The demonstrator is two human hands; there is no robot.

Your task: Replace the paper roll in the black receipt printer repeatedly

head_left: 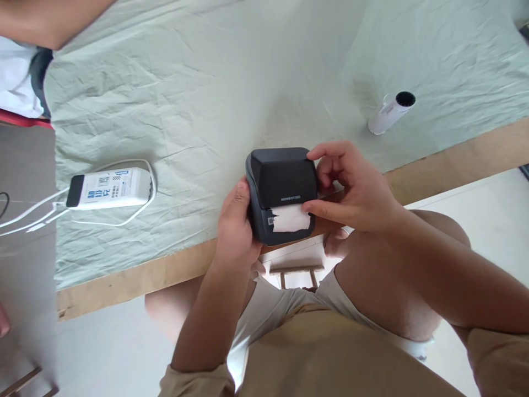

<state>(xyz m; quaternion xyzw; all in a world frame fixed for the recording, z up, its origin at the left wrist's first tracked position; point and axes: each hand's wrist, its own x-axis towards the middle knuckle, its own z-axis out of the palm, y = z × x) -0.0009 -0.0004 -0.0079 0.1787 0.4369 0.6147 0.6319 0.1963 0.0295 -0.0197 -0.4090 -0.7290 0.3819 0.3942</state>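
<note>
A dark label printer (285,179) with "NIIMBOT" lettering is held over the table's front edge. White paper with ragged edges (291,219) shows on its lower face, below the lettering. My left hand (237,226) is closed around the printer's left side, thumb along the edge. At the printer's right side is my right hand (351,184), its forefinger touching the upper right corner and its thumb reaching the top right of the white paper. Its other fingers are curled beside the casing and partly hidden.
On the pale green tablecloth (198,110), a white power bank (109,188) with cables lies at left. A white cylinder with a dark top (390,113) stands at right. Another person's arm (49,22) enters at upper left. A wooden edge (140,275) borders the table.
</note>
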